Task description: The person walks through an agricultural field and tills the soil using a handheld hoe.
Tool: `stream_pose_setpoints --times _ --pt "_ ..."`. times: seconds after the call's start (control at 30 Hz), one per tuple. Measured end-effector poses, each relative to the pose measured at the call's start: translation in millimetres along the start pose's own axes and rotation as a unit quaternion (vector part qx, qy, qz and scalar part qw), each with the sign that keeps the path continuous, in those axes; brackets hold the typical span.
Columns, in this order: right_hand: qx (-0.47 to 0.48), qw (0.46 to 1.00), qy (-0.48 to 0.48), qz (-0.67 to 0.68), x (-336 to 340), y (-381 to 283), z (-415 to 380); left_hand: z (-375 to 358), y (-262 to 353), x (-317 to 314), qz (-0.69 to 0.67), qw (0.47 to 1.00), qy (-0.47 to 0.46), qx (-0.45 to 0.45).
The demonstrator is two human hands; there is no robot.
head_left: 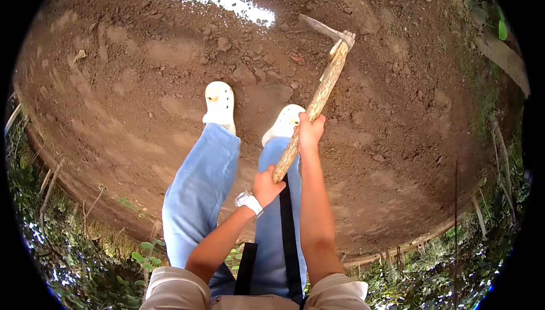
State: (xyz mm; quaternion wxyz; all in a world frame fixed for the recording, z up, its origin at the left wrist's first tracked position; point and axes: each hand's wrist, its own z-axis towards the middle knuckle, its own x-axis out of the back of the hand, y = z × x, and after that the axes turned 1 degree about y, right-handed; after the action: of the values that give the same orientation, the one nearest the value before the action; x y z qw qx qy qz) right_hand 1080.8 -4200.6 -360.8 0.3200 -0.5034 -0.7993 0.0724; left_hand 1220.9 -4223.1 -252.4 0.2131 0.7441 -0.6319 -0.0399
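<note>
Wooden-handled hoe [327, 83] | I see left hand [264, 186] gripping it low, right hand [310, 132] wrapped farther up | spaced apart, presumably for leverage

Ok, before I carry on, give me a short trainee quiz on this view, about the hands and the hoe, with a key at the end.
1. True or false: the left hand and the right hand both grip the hoe.
2. Which hand is nearer the blade?
A) left
B) right
C) both equally near
3. Fill the gap: the watch is worn just behind the ____ hand.

Key: 1. True. 2. B. 3. left.
</note>
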Motion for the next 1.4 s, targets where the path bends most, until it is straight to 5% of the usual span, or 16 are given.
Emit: stream_pose_setpoints --times 0.03,0.2,0.27,0.4,0.53,0.73,0.87,1.1,1.23,1.33,1.4 --pt "0.006 1.0 -0.008 -0.009 -7.8 -13.1 -0.4 7.8 2.3 6.1 0.032 0.996 0.047 -0.061" --pt "0.114 0.983 -0.094 0.107 -77.2 -101.6 14.2 82.9 48.4 71.2 0.026 0.995 0.075 -0.054" --pt "0.129 0.987 -0.084 0.041 -111.6 -134.0 31.3 122.6 60.2 91.1 0.02 0.989 0.09 -0.113" --pt "0.099 0.992 -0.029 -0.073 -172.5 -135.9 39.9 154.9 56.2 140.1 -0.049 0.998 0.012 -0.025" --pt "0.026 0.998 -0.028 -0.049 -191.0 -94.5 10.2 125.4 6.0 167.8 0.026 0.999 0.013 -0.032" --pt "-0.013 0.998 -0.054 -0.039 -156.7 -28.9 -66.7 32.0 -19.1 174.3 -0.038 0.993 -0.068 0.093" --pt "-0.036 0.997 -0.067 0.001 -149.8 -24.3 -125.4 -13.9 -44.4 173.3 -0.014 0.998 -0.013 0.064" --pt "0.077 0.997 -0.016 0.019 -193.8 -99.9 -84.7 61.9 -7.8 211.4 -0.044 0.998 0.002 -0.04" --pt "0.129 0.989 -0.065 0.045 -213.9 -149.7 -61.4 107.0 16.2 234.9 0.001 0.991 0.041 -0.129" --pt "0.093 0.972 -0.156 0.147 -235.9 -171.6 -55.0 142.2 25.5 260.0 -0.164 0.976 -0.055 -0.132" --pt "0.017 0.951 -0.239 0.196 -260.5 -167.9 -49.3 157.5 45.2 289.2 -0.232 0.966 -0.11 -0.028"
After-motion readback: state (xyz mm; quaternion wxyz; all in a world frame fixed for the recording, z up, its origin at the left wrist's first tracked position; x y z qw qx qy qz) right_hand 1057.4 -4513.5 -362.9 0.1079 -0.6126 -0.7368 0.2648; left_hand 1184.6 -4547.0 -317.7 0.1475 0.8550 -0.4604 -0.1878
